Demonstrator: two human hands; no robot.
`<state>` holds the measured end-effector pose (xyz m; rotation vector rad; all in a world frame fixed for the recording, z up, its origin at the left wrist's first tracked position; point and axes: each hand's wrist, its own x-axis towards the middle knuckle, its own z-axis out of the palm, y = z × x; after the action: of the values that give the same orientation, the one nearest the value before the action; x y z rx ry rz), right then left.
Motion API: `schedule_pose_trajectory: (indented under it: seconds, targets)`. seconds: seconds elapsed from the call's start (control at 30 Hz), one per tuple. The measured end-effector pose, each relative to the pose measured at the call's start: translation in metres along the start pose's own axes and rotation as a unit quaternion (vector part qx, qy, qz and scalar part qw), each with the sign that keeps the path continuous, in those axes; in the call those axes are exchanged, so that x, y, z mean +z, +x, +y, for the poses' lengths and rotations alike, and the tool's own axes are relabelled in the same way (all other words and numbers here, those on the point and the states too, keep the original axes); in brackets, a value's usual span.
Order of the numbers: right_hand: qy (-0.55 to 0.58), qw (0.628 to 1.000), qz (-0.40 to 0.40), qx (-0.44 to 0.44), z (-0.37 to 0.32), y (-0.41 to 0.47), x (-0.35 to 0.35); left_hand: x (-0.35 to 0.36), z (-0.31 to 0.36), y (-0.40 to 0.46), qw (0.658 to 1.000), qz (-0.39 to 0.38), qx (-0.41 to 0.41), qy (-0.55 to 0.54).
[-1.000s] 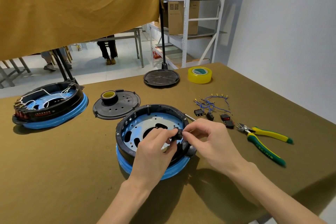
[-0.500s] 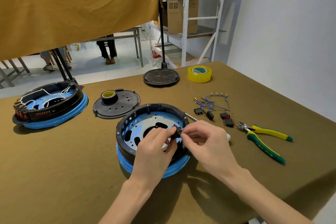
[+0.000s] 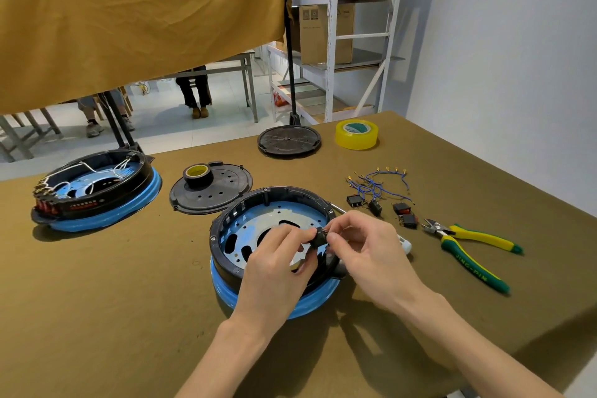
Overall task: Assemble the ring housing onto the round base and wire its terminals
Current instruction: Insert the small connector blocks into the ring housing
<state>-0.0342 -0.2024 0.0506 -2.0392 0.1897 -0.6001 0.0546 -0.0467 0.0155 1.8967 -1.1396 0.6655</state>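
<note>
A black ring housing [image 3: 239, 207] sits on a round blue base [image 3: 310, 304] in the middle of the table, a silver plate showing inside it. Over its right inner side both my hands meet on a small black switch [image 3: 318, 235]. My left hand [image 3: 277, 262] pinches the switch from the left, and my right hand [image 3: 365, 245] pinches it from the right. Blue wires with gold terminals [image 3: 376, 182] and several more black switches [image 3: 378, 206] lie to the right.
A wired ring assembly on a blue base [image 3: 97, 191] stands at the left. A black cover plate [image 3: 223, 189] carries a tape roll [image 3: 197, 173]. Yellow tape [image 3: 356, 134], a black disc stand [image 3: 289, 140] and yellow-green cutters [image 3: 468, 245] are also on the table.
Both hands have kept hold of the small switch over the housing's right side. My right hand has drawn slightly inward towards the left one.
</note>
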Motion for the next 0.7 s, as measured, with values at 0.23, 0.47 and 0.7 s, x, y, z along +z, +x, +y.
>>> schedule_pose_trajectory:
  seconds: [0.23, 0.47, 0.7]
  targets:
    - [0.411, 0.859, -0.188, 0.241, 0.001, 0.016, -0.021, -0.011, 0.004, 0.013, 0.981, -0.047, -0.035, -0.184]
    - [0.571, 0.724, -0.226, 0.313, 0.004, 0.019, -0.016, -0.017, 0.011, 0.019, 0.977, -0.052, -0.064, -0.198]
    - [0.534, 0.750, -0.209, 0.329, 0.008, 0.021, -0.012, -0.013, 0.013, 0.019, 0.989, -0.052, -0.034, -0.131]
